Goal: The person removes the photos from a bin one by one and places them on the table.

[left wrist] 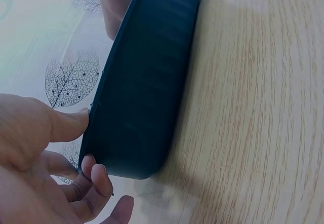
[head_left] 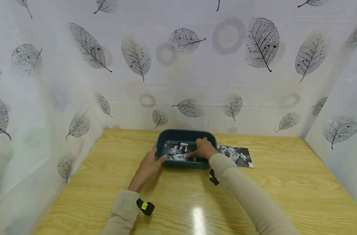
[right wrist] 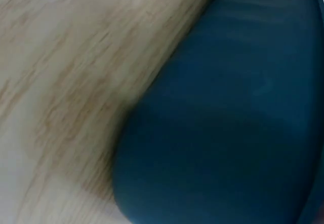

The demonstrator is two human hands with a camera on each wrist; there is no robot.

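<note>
A dark blue-green plastic basin [head_left: 184,164] stands on the table, with a black-and-white photo print [head_left: 175,150] lying inside it. My left hand [head_left: 147,166] grips the basin's near left corner; in the left wrist view, the thumb and bent fingertips meet at the rim [left wrist: 96,89]. Over the basin's right part, my right hand [head_left: 206,148] reaches in, one digit stretched left onto the photo and the others spread toward the far right wall. The right wrist view shows the basin's outer wall [right wrist: 217,122], while the right fingers are hidden there.
A second black-and-white print [head_left: 237,156] lies flat on the table just right of the basin. The wood-grain table [head_left: 93,189] ends at a leaf-patterned curtain [head_left: 196,81] behind and on both sides. Each sleeve cuff carries a small black device [head_left: 145,206].
</note>
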